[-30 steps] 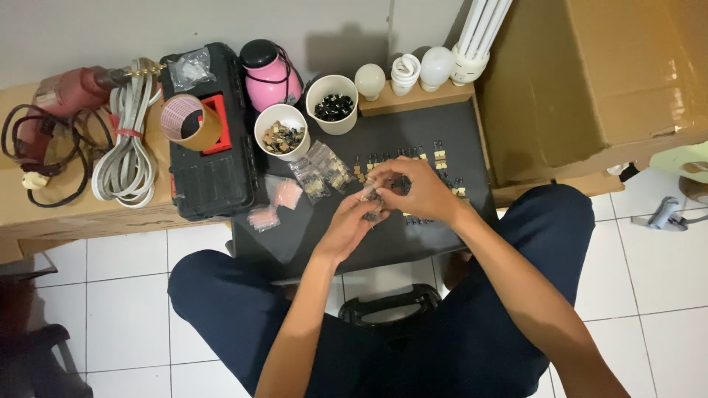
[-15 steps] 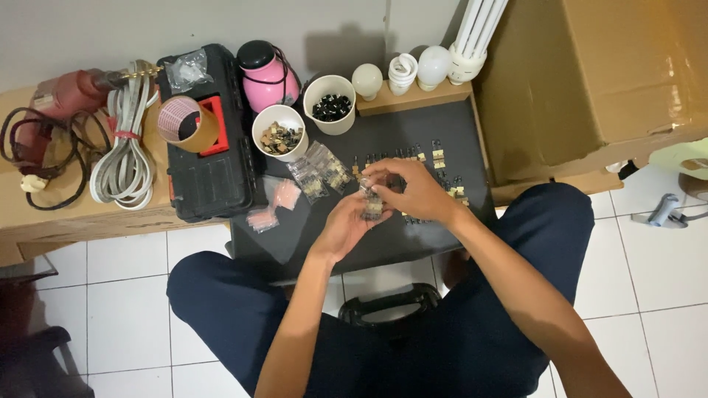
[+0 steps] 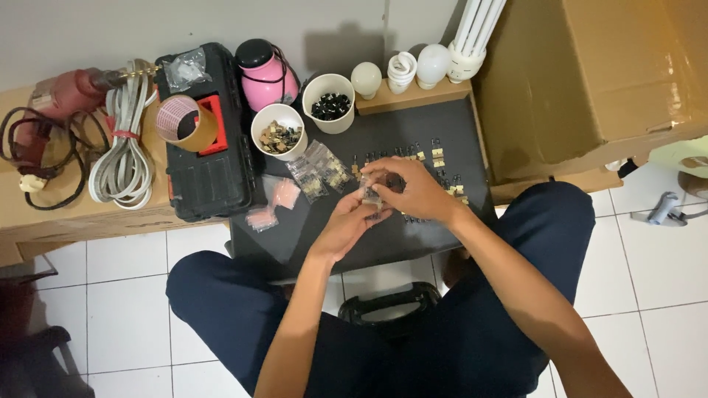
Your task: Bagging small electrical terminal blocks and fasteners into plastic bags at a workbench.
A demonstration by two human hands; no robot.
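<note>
1. Left hand [image 3: 346, 225] and right hand [image 3: 413, 193] meet over the middle of the dark bench [image 3: 310, 239]. Both pinch a small clear packet [image 3: 371, 193] between the fingertips; fingers closed on it, contents too small to tell.
2. Step in hand, as judged: working the packet at its top, either opening it or filling it. The next move calls for a fine two-finger grip and steady wrists, kept low over the bench.
3. Rows of small brass-and-black parts [image 3: 442, 166] lie just beyond the right hand; more packets [image 3: 318, 171] lie left of the hands.
4. White cup of brass bits [image 3: 278, 131] and white cup of black bits [image 3: 329, 102] stand at the far edge, near the black toolbox [image 3: 203, 169].
5. Room: open bench toward the near-left corner. The cardboard box [image 3: 590, 81] hems in the right side; the near edge is close to the wrists.
</note>
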